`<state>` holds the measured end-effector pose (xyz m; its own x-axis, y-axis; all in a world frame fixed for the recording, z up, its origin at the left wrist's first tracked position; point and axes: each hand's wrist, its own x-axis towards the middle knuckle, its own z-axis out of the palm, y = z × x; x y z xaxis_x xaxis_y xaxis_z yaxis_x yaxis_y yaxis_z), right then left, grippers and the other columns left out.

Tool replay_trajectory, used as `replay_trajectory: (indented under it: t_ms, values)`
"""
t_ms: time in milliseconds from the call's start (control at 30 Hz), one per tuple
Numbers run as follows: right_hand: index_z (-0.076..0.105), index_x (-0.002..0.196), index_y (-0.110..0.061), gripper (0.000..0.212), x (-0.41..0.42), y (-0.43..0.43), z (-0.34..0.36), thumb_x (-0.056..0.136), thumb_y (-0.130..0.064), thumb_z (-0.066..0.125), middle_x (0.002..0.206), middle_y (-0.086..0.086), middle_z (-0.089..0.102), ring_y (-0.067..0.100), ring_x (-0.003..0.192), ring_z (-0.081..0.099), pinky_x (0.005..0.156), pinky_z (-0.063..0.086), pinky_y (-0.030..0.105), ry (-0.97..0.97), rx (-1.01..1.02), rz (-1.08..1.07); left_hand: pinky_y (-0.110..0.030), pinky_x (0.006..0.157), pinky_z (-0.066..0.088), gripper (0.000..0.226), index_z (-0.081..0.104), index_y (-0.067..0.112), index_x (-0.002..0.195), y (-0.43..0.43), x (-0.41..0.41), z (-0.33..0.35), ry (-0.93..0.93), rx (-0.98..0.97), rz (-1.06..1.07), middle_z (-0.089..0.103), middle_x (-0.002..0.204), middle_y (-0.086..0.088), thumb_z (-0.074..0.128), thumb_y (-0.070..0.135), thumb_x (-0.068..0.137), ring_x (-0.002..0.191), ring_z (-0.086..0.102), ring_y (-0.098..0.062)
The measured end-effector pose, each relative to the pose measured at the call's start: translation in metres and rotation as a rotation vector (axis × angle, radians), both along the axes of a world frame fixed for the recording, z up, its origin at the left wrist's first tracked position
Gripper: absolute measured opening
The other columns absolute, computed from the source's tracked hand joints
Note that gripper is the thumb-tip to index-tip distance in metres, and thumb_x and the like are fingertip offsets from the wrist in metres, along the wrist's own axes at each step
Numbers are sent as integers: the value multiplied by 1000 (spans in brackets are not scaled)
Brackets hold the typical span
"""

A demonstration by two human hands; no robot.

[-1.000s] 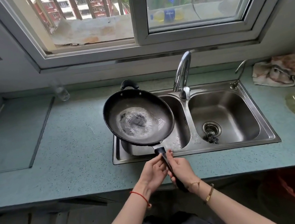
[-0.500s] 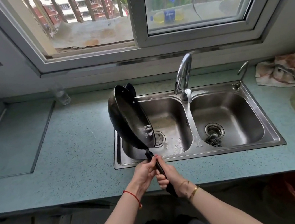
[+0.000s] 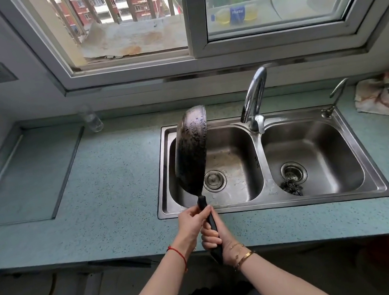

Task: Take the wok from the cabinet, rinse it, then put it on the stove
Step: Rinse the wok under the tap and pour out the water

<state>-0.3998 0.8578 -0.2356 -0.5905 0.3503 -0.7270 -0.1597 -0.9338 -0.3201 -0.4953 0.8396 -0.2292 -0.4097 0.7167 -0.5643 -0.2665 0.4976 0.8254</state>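
In front of you runs a blue-green speckled worktop (image 3: 117, 173) under the window. A steel double sink (image 3: 266, 206) is set into it. A clear glass (image 3: 92, 121) stands at the back left, a crumpled cloth (image 3: 386, 95) lies at the back right, and a recessed panel (image 3: 30, 175) fills the left end.

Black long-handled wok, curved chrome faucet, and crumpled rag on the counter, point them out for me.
black long-handled wok (image 3: 193, 152): head view, wet underside of the bowl.
curved chrome faucet (image 3: 254, 94): head view, arched spout.
crumpled rag (image 3: 386, 95): head view, middle folds.
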Motion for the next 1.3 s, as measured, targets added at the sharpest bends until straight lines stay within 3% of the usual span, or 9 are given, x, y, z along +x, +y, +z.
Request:
replay_trajectory:
  t_ms: [133,367,533,667,767,967,1100,1200,1300]
  values:
    - [39,38,-17,73,2,0,-1,96,-62,39,26,-5,28,4,16,26,25,16,9,74,-50,-38,-17,45,45,21,68,2,89,-2,-1,4,-116,31,-23,60,56,-1,73,21,86,42,56,-5]
    - [37,36,-18,73,5,-2,-2,94,-62,42,25,-5,28,5,15,28,23,19,10,167,-78,-48,-16,42,47,30,65,10,111,1,0,9,-431,7,-28,58,46,3,47,32,102,39,57,-4]
    - [38,36,-17,76,11,1,-8,96,-63,36,25,-5,27,5,15,26,23,17,10,140,-79,-59,-17,40,47,24,63,7,100,6,4,6,-445,-25,-25,62,52,1,53,28,99,37,57,-6]
    - [41,44,-19,72,18,-1,-10,90,-74,38,32,-3,34,8,23,33,28,27,16,-31,48,0,-23,39,41,27,63,3,99,10,10,-2,-416,-68,-13,60,79,-15,55,28,98,41,52,-13]
    - [47,49,-16,76,24,-2,-12,84,-82,39,39,2,43,15,30,44,36,39,20,-148,128,75,-24,49,51,21,65,2,94,14,16,-7,-398,-80,39,65,93,-21,57,20,98,57,65,-18]
    - [68,66,1,96,53,21,-20,92,-74,14,51,11,68,22,41,65,39,49,22,-729,535,422,-23,60,55,16,62,6,84,11,18,-16,-350,-111,90,69,74,-3,56,11,98,70,71,-14]
    - [70,78,-10,71,78,60,-16,103,-56,22,72,7,77,21,61,74,64,61,34,-909,743,307,-27,70,52,11,65,3,83,12,21,-24,-278,-140,166,64,77,-8,62,6,94,73,63,-19]
    - [70,94,-9,50,87,100,-6,106,-39,32,92,9,75,27,86,72,87,56,42,-944,832,146,-25,65,48,8,67,5,84,12,27,-25,-209,-149,169,65,73,-8,67,8,91,69,62,-18]
    - [69,100,-5,40,92,142,7,104,-29,38,101,14,68,30,95,59,84,45,35,-982,854,10,-23,58,48,4,68,10,88,12,35,-25,-124,-165,157,68,74,-6,68,12,91,69,64,-16]
